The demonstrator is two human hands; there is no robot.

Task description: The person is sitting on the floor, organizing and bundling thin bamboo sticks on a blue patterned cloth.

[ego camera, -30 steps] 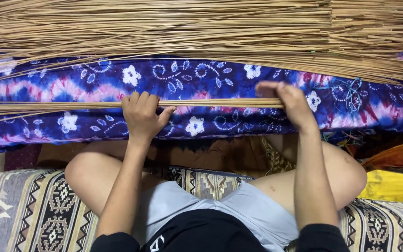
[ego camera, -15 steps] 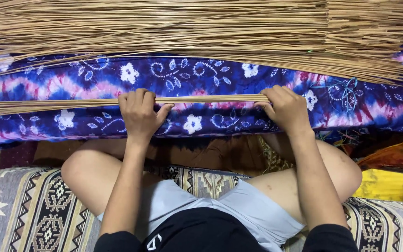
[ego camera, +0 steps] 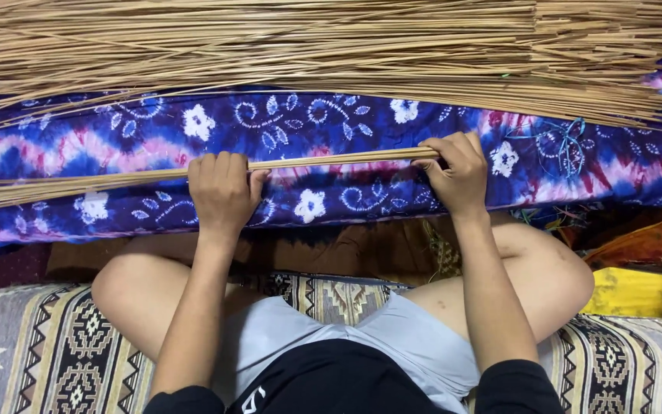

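Note:
A thin bundle of long tan sticks (ego camera: 331, 162) lies across a blue and pink tie-dye cloth with white flowers (ego camera: 346, 123). My left hand (ego camera: 222, 192) is closed around the bundle near its middle, fingers curled over the top. My right hand (ego camera: 457, 172) grips the bundle's right end, fingers wrapped over it. The bundle's left part runs off the left edge of the view.
A large heap of the same tan sticks (ego camera: 308, 54) covers the far side of the cloth. My crossed bare legs (ego camera: 139, 295) rest on a patterned woven mat (ego camera: 40, 353). Orange and yellow fabric (ego camera: 645, 268) lies at the right.
Both hands have closed more tightly on the bundle; the right hand's fingers have curled over its end, and the bundle has lifted slightly at the right.

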